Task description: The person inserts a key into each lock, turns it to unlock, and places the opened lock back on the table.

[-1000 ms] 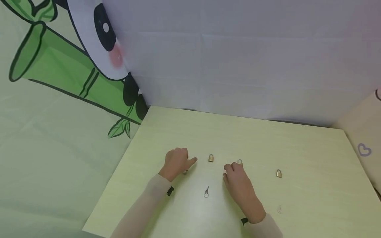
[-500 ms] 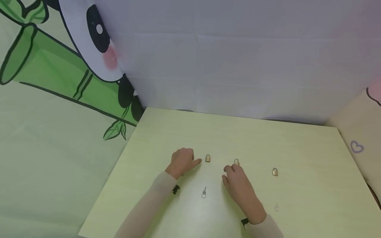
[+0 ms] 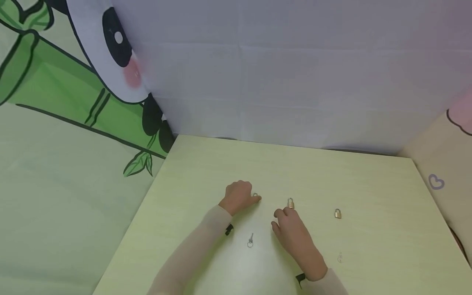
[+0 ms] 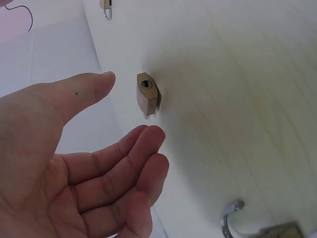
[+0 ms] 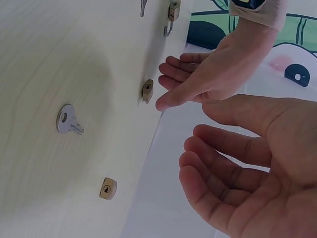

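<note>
My left hand (image 3: 240, 197) reaches over a small brass padlock (image 3: 255, 194), mostly hidden by it in the head view. In the left wrist view this padlock (image 4: 147, 94) stands in the gap between the thumb and the bent fingers (image 4: 148, 141), which are apart from it. My right hand (image 3: 298, 237) hovers over the table, its fingers loosely bent and nothing in them. Just beyond its fingertips is another brass padlock (image 3: 290, 203). The right wrist view shows a silver key (image 5: 67, 119) and a padlock (image 5: 108, 188) beside that hand.
One more padlock (image 3: 337, 213) is at the right, with a faint small key (image 3: 340, 257) nearer me. A key on a ring (image 3: 250, 241) lies between my forearms. An unlocked padlock (image 5: 174, 10) has its shackle swung out. Cloth walls (image 3: 276, 82) border the table.
My left hand has moved right, from beside the leftmost padlock to over the second one. The right hand has barely moved. The head view has turned slightly right.
</note>
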Action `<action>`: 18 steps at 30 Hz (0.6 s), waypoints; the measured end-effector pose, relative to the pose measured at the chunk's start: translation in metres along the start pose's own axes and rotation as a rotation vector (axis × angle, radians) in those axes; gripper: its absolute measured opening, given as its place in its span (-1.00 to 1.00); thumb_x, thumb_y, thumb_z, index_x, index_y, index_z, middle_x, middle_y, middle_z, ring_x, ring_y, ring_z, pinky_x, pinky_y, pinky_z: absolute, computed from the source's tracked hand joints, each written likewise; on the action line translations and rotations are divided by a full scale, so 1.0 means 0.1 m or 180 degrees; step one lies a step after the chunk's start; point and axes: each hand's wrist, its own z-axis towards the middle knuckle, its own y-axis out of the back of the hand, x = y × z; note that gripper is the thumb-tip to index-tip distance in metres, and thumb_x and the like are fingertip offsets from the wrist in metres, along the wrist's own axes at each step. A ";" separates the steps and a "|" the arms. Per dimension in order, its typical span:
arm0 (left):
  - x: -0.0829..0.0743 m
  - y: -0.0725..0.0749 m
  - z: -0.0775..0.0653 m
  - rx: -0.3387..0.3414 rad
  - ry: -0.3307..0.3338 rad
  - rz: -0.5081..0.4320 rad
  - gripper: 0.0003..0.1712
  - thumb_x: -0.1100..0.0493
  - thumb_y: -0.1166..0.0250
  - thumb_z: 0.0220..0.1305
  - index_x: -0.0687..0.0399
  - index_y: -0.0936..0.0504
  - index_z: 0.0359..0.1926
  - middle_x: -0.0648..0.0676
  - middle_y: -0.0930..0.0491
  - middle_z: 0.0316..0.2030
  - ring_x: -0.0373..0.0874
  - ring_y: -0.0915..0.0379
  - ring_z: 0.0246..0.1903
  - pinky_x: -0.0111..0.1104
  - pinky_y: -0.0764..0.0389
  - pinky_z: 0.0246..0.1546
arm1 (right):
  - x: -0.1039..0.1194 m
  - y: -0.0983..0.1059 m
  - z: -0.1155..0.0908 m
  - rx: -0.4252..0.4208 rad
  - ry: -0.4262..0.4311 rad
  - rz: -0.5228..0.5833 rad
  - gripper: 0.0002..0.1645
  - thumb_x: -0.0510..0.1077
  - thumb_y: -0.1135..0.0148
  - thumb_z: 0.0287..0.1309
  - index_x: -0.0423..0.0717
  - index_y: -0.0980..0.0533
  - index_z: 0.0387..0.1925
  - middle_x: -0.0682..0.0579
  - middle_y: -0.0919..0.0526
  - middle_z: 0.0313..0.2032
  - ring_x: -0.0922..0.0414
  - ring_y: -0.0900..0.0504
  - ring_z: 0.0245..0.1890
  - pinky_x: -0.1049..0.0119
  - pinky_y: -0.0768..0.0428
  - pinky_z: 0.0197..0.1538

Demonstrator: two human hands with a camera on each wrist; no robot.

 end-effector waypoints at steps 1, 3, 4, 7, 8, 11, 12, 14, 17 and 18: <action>0.00 -0.01 0.02 0.0008 0.0002 0.0000 -0.38 -0.31 -0.30 0.23 -0.01 -0.33 -0.68 -0.09 -0.10 -0.76 -0.21 -0.08 -0.73 -0.36 -0.16 -0.71 | 0.01 0.00 0.00 0.0006 -0.0007 -0.0002 -0.77 -0.34 -0.46 0.01 -0.31 -0.56 -0.30 -0.08 -0.47 -0.41 -0.01 -0.51 -0.38 0.16 -0.57 -0.30; -0.01 -0.04 0.05 0.0022 -0.0001 -0.0005 -0.38 -0.31 -0.31 0.22 -0.01 -0.33 -0.68 -0.08 -0.11 -0.75 -0.21 -0.10 -0.72 -0.35 -0.18 -0.71 | 0.02 0.01 -0.01 0.0032 -0.0024 0.0013 -0.77 -0.34 -0.46 0.01 -0.31 -0.56 -0.30 -0.08 -0.47 -0.41 -0.01 -0.50 -0.38 0.16 -0.57 -0.30; -0.01 -0.05 0.06 0.0033 0.0003 -0.0019 -0.38 -0.31 -0.32 0.22 -0.01 -0.34 -0.68 -0.08 -0.12 -0.74 -0.20 -0.11 -0.72 -0.35 -0.20 -0.70 | 0.03 0.02 -0.01 0.0050 -0.0033 0.0020 -0.77 -0.34 -0.46 0.02 -0.30 -0.56 -0.30 -0.08 -0.47 -0.40 -0.01 -0.50 -0.37 0.16 -0.57 -0.30; -0.02 -0.07 0.09 0.0068 -0.0004 -0.0045 -0.41 -0.29 -0.34 0.21 -0.01 -0.37 -0.66 -0.08 -0.18 -0.73 -0.20 -0.15 -0.71 -0.34 -0.23 -0.69 | 0.04 0.02 0.00 0.0105 -0.0046 0.0026 -0.78 -0.32 -0.46 0.03 -0.29 -0.56 -0.31 -0.07 -0.48 -0.40 0.00 -0.51 -0.37 0.18 -0.57 -0.29; -0.02 -0.08 0.10 0.0084 -0.0003 -0.0050 -0.42 -0.28 -0.34 0.21 -0.01 -0.37 -0.66 -0.08 -0.19 -0.72 -0.20 -0.16 -0.71 -0.34 -0.24 -0.69 | 0.05 0.03 0.00 0.0123 -0.0052 0.0034 -0.79 -0.32 -0.46 0.04 -0.29 -0.57 -0.31 -0.07 -0.48 -0.39 0.01 -0.51 -0.37 0.18 -0.57 -0.30; -0.02 -0.09 0.12 0.0143 -0.0008 -0.0094 -0.44 -0.23 -0.36 0.21 -0.01 -0.35 -0.65 -0.07 -0.19 -0.72 -0.20 -0.16 -0.71 -0.34 -0.23 -0.68 | 0.06 0.03 0.00 0.0181 -0.0094 0.0043 -0.79 -0.30 -0.45 0.05 -0.29 -0.57 -0.31 -0.07 -0.50 -0.39 0.00 -0.52 -0.36 0.18 -0.58 -0.29; -0.02 -0.09 0.13 0.0162 -0.0014 -0.0119 -0.44 -0.22 -0.36 0.21 -0.01 -0.34 -0.65 -0.07 -0.18 -0.72 -0.20 -0.15 -0.70 -0.34 -0.22 -0.68 | 0.05 0.03 0.00 0.0207 -0.0109 0.0044 -0.79 -0.30 -0.46 0.05 -0.29 -0.57 -0.30 -0.07 -0.50 -0.39 0.00 -0.52 -0.35 0.18 -0.57 -0.29; -0.02 -0.08 0.13 0.0197 -0.0034 -0.0158 -0.44 -0.19 -0.36 0.21 -0.01 -0.32 -0.66 -0.07 -0.16 -0.72 -0.20 -0.13 -0.70 -0.34 -0.20 -0.68 | 0.05 0.02 0.00 0.0268 -0.0144 0.0054 -0.78 -0.29 -0.46 0.05 -0.29 -0.57 -0.30 -0.07 -0.50 -0.39 -0.01 -0.53 -0.35 0.18 -0.57 -0.29; -0.02 -0.06 0.13 0.0246 -0.0075 -0.0204 -0.45 -0.14 -0.35 0.22 -0.02 -0.27 -0.68 -0.09 -0.11 -0.73 -0.21 -0.08 -0.71 -0.35 -0.15 -0.68 | 0.05 0.00 -0.01 0.0360 -0.0192 0.0065 -0.79 -0.29 -0.46 0.05 -0.28 -0.57 -0.30 -0.06 -0.50 -0.39 -0.01 -0.53 -0.35 0.18 -0.57 -0.29; -0.02 -0.05 0.13 0.0261 -0.0093 -0.0211 -0.45 -0.11 -0.34 0.22 -0.03 -0.25 -0.69 -0.09 -0.09 -0.75 -0.22 -0.05 -0.72 -0.36 -0.14 -0.69 | 0.05 0.00 -0.02 0.0389 -0.0207 0.0064 -0.79 -0.28 -0.46 0.06 -0.27 -0.57 -0.30 -0.06 -0.51 -0.39 0.00 -0.53 -0.35 0.19 -0.57 -0.30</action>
